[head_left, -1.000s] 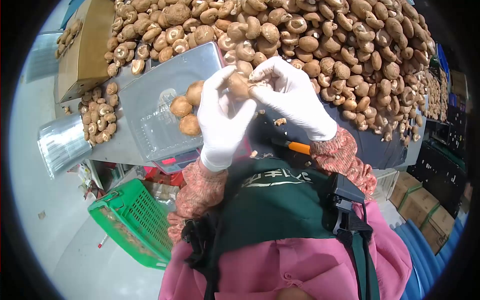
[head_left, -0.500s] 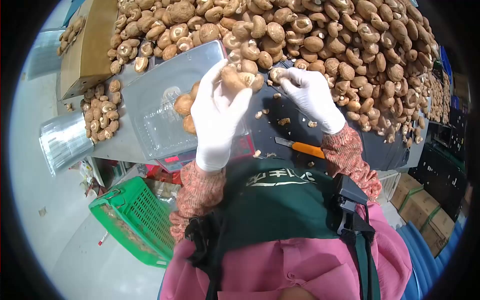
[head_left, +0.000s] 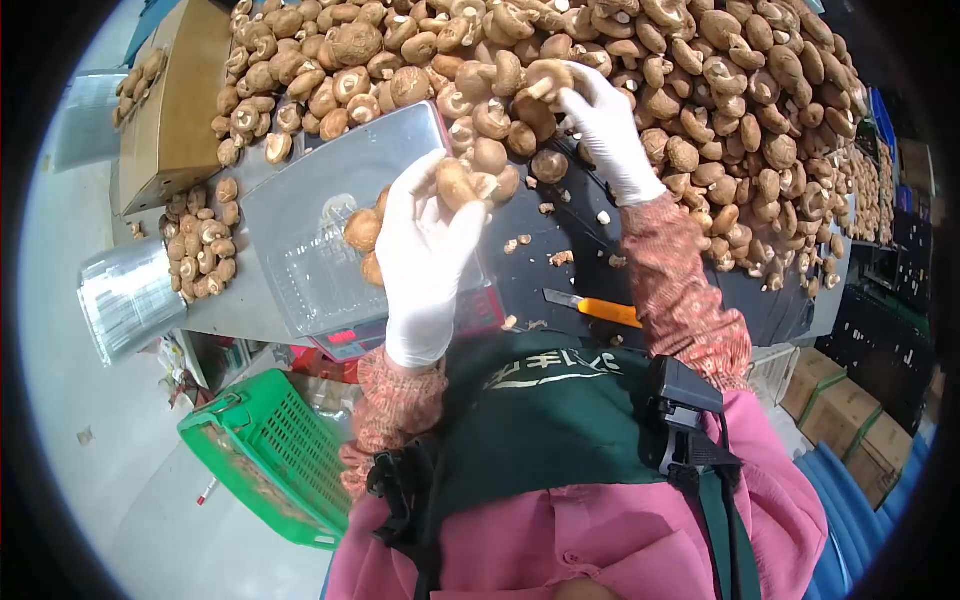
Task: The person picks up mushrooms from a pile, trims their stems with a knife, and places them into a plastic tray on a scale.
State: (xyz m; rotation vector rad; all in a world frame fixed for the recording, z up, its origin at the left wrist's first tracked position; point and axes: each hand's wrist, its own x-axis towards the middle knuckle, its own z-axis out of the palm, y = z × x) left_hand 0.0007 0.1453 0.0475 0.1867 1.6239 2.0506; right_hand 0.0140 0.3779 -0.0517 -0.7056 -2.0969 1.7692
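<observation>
My left hand (head_left: 430, 255), in a white glove, has its fingers and thumb closed round a brown mushroom (head_left: 458, 184), above the right side of a clear plastic tray (head_left: 300, 255). A few mushrooms (head_left: 362, 230) in the tray are partly hidden behind this hand. Further forward, my gloved right hand (head_left: 605, 125) grips another mushroom (head_left: 548, 76) at the near edge of a big mushroom heap (head_left: 690, 80). An orange-handled knife (head_left: 608, 311) lies on the dark table surface near my right sleeve, its blade pointing left.
A scale with a red display (head_left: 342, 337) shows under the tray. Stem scraps (head_left: 562, 258) are scattered on the dark surface. To the left are a cardboard box (head_left: 180, 110), a small mushroom pile (head_left: 205, 245) and stacked clear trays (head_left: 125, 290). A green basket (head_left: 290, 440) stands below.
My right hand has moved forward to the heap. A small pale piece was at its fingertips; now a whole mushroom is there. My left hand still holds its mushroom, slightly lower.
</observation>
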